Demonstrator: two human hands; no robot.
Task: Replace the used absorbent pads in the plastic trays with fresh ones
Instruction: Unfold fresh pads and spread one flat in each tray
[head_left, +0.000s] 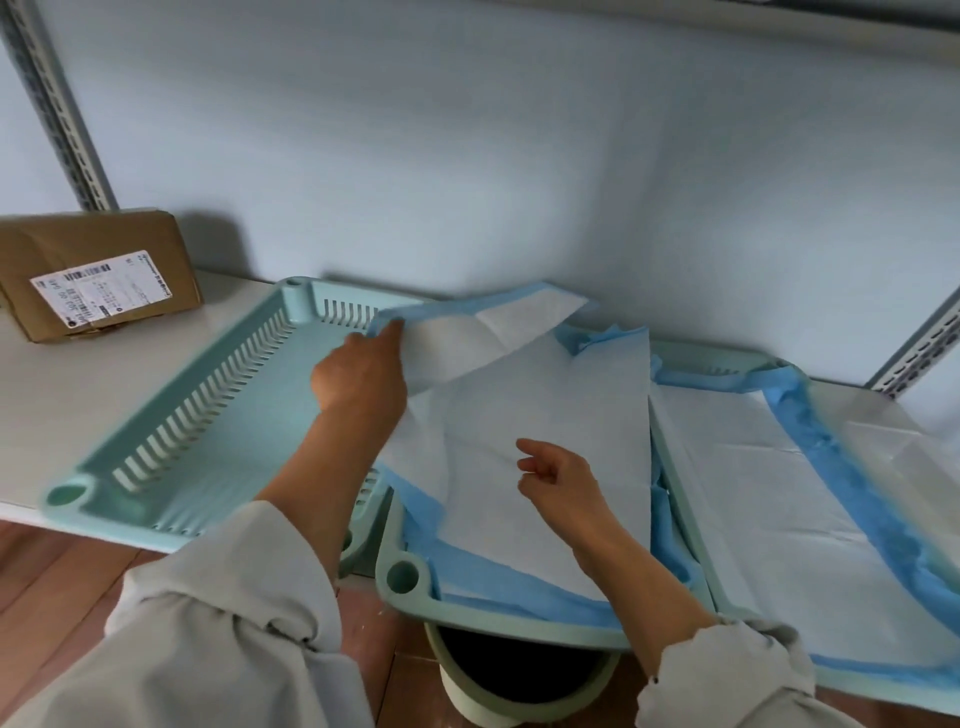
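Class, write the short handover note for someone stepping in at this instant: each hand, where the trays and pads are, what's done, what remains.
Left hand pinches the far corner of the half-unfolded pad over the middle tray.
Right hand hovers above that pad, loosely curled, holding nothing.
Right tray is lined with a pad.
Left tray is bare.
Left: spread this pad flat, then line the left tray.

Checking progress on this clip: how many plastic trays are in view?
3. Left tray bare on the shelf; middle tray under the pad the left hand lifts; right tray lined, partly cut off. Others may lie out of view.
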